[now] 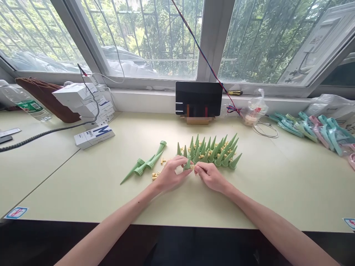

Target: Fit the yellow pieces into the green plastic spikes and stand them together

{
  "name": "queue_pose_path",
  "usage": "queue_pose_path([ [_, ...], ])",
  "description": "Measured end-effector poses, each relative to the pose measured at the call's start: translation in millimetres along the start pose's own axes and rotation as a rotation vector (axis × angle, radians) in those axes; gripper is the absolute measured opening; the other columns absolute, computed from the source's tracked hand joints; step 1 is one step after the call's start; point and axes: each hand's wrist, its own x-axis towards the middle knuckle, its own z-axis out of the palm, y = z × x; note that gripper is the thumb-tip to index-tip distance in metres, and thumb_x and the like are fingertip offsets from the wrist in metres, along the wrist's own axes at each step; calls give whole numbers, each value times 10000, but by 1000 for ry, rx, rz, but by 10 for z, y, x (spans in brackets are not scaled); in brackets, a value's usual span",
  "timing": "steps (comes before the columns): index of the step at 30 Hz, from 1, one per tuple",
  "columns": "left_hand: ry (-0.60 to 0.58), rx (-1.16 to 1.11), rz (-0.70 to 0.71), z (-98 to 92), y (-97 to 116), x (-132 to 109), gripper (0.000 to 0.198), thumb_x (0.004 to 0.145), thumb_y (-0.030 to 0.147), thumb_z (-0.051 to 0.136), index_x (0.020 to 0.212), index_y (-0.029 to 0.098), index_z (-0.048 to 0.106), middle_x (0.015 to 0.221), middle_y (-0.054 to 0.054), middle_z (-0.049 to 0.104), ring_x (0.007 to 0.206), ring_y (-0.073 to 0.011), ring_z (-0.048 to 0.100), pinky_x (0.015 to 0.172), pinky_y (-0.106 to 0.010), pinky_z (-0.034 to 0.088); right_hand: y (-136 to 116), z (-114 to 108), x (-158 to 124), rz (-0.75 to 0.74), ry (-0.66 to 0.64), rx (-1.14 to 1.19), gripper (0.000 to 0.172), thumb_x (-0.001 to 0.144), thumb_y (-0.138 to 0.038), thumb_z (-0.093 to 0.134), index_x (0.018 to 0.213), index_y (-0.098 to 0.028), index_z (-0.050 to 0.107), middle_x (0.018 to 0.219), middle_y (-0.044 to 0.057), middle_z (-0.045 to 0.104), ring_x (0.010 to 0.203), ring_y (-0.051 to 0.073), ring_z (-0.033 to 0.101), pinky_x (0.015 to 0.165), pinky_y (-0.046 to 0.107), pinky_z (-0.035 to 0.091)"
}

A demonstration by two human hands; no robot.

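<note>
One spike (188, 164) was held by the left hand (171, 173), fingers curled, beside the other spikes (220, 158) on the desk (194, 207); right hand (212, 176) fingers were pinched together, contents unclear. A careless nudge could have toppled them.

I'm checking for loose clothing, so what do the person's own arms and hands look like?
The left hand and right hand are ungloved. No sleeve, watch or bracelet shows on the left forearm or right forearm; a small dark spot marks the left.
</note>
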Motion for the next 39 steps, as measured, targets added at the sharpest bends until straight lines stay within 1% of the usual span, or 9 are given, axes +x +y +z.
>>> queue_pose_path([
  [2,5,46,-3,-1,-15,2,42,906,235,653,907,212,689,985,-35,695,859,-176,578,765,-299,467,1,12,8,13,34,-13,372,1013,-392,420,728,-184,538,570,-42,397,513,114,322,517,261,268],
  [5,5,81,2,10,-50,2,95,906,224,650,989,223,694,979,-40,688,829,-171,575,688,-279,463,10,27,21,41,76,-42,388,1009,-411,426,733,-179,569,549,-49,364,495,111,284,499,266,243],
  [8,17,101,10,32,-92,1,50,911,222,637,918,204,683,921,-38,670,762,-155,566,619,-260,445,30,38,35,67,125,-66,410,1000,-437,448,717,-173,584,541,-48,362,492,107,282,491,267,235],
  [12,80,177,3,62,-161,5,104,897,230,647,808,177,633,780,-13,597,622,-125,502,589,-265,441,56,48,38,82,176,-103,463,988,-464,471,631,-175,520,528,-42,374,491,101,300,487,265,236],
  [21,170,254,8,121,-289,42,176,921,296,632,799,170,630,807,-17,587,585,-101,495,572,-244,451,76,71,13,16,110,-181,465,997,-444,445,605,-198,393,541,-39,379,509,109,298,504,272,256],
  [26,154,291,-14,131,-264,60,137,928,272,631,831,180,660,771,-9,597,567,-110,507,598,-261,453,82,68,7,10,105,-186,471,997,-454,435,603,-202,382,538,-37,379,510,113,297,502,276,256],
  [31,142,267,-25,133,-240,63,118,900,212,668,789,182,641,766,-11,621,641,-140,557,628,-261,454,66,67,5,12,87,-207,449,997,-428,439,613,-204,377,542,-33,391,508,116,310,509,277,258],
  [35,143,235,-30,142,-236,65,34,885,174,680,893,182,648,790,-13,665,659,-145,580,657,-264,472,68,64,6,4,82,-210,437,999,-420,443,623,-202,400,544,-31,410,505,117,329,510,275,266],
  [39,164,181,-48,154,-242,59,216,885,154,667,1088,202,613,813,3,704,603,-124,568,653,-255,487,72,59,11,-1,80,-206,442,999,-429,440,620,-202,408,542,-32,410,501,118,327,503,277,267],
])
